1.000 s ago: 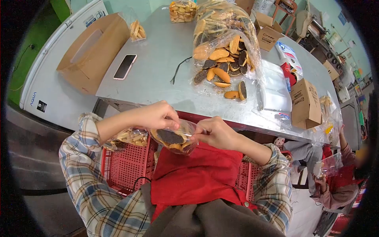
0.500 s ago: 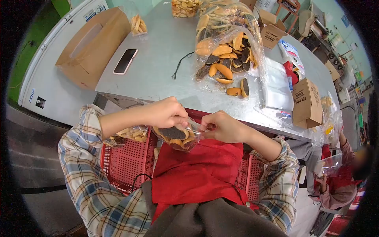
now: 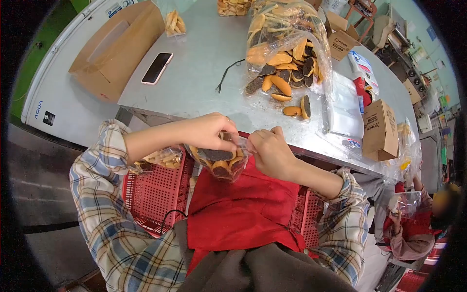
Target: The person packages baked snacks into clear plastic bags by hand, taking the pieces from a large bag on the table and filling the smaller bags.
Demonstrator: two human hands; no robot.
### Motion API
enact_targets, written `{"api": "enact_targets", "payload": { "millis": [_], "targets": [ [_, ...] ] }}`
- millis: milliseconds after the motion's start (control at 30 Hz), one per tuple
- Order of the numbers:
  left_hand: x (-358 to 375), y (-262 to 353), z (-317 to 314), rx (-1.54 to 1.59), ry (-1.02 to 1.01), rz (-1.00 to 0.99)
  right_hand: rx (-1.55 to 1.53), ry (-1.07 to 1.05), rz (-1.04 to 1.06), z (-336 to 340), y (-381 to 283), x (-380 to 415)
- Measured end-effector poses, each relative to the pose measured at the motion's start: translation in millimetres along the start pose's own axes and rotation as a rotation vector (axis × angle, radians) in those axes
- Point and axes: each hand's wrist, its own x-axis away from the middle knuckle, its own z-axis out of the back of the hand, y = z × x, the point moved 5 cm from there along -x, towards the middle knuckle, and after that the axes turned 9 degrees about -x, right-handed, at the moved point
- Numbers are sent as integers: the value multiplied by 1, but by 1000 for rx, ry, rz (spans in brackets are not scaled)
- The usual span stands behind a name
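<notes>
In my lap, against the red apron, a clear plastic bag holds several pastry pieces with dark faces and golden rims. My left hand is bent over the bag's mouth, its fingers closed at the film; the fingertips are partly hidden. On the other side, my right hand is closed on the bag's upper edge. Beyond both hands, a large clear bag lies on the metal table, with loose pastries spilling from its opening.
A phone, black cord and stack of clear bags lie on the table. A cardboard box stands at right, a paper bag at left. Red baskets flank my lap. Another person sits at far right.
My left hand has shifted slightly right, nearer my right hand, which has turned knuckles-up at the bag's edge. The small bag now hangs more upright. The view has shifted slightly.
</notes>
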Motion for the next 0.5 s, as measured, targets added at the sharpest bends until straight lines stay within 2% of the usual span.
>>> {"api": "enact_targets", "payload": {
  "millis": [100, 200, 300, 400, 500],
  "targets": [
    [1, -5, 0, -180, 50, 2, 40, 27, 53, 0, -1, -5],
    [4, -4, 2, -205, 169, -23, -56, 116, 119, -3, 0, -10],
    [4, -5, 0, -191, 193, -47, -193, 73, 83, -4, 7, -16],
    [2, -9, -2, -113, 120, 10, -236, -149, 19, 0, 9, -22],
    [4, -4, -9, -152, 78, -49, -673, -351, -213, -2, 17, -24]
  ]
}}
